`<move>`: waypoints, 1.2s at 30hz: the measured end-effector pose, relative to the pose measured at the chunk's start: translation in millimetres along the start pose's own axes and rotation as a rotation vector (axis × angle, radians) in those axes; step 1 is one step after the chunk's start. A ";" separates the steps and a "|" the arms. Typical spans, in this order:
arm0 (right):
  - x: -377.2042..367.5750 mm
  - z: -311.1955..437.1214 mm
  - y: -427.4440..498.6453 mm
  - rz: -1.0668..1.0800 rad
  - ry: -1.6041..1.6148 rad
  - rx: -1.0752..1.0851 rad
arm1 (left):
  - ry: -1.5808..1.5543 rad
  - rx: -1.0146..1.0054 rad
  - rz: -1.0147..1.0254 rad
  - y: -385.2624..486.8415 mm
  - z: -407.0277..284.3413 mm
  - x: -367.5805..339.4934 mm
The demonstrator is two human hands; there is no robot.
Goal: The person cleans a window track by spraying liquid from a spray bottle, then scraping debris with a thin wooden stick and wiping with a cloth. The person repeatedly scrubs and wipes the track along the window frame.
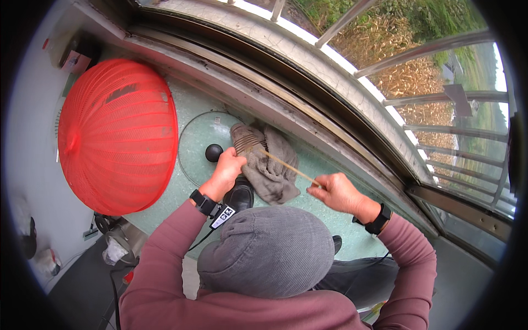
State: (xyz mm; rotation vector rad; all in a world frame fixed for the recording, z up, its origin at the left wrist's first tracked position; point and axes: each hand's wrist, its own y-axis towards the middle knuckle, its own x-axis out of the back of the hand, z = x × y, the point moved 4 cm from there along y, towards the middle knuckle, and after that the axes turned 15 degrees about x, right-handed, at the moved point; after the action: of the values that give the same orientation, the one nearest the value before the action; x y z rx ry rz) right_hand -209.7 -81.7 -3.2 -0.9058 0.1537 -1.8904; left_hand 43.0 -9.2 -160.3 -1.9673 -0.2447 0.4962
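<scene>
Over a rumpled grey towel (270, 181) with a ribbed striped band, my right hand (338, 192) pinches one end of a thin pale stick (288, 166). The stick slants up and left, its far end above the towel. My left hand (225, 173) has thumb and fingers drawn together at the towel's left edge. What lies between those fingertips is unclear. Left of that hand is a round glass pot lid (198, 128) with a black knob (213, 152). A black shoe (239, 196) shows just below the left hand.
A large red mesh food cover (119, 136) stands at left on the green speckled surface (198, 93). A window frame (288, 70) with metal bars (420, 43) runs along the upper right. The grey knit cap (268, 251) blocks the lower middle. A cable (114, 288) hangs lower left.
</scene>
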 end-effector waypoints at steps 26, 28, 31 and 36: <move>71.5 90.3 12.9 -0.354 -0.103 0.378 | -0.369 -0.402 0.697 -98.9 -108.0 -38.1; 76.3 100.5 21.8 -0.368 -0.130 0.405 | -0.534 -0.471 0.792 -118.2 -127.4 -39.6; 89.5 119.2 38.4 -0.473 -0.205 0.525 | -0.607 -0.636 0.851 -135.0 -155.0 -47.2; 104.4 148.6 73.6 -0.538 -0.109 0.467 | -0.154 -1.360 0.202 -151.7 -213.1 -25.9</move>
State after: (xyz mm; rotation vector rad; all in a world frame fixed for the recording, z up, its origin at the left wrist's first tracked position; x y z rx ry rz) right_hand -83.7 -163.7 122.3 -0.7641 -0.6326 -2.2182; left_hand 122.4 -126.8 60.9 -3.2984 -0.5837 0.6996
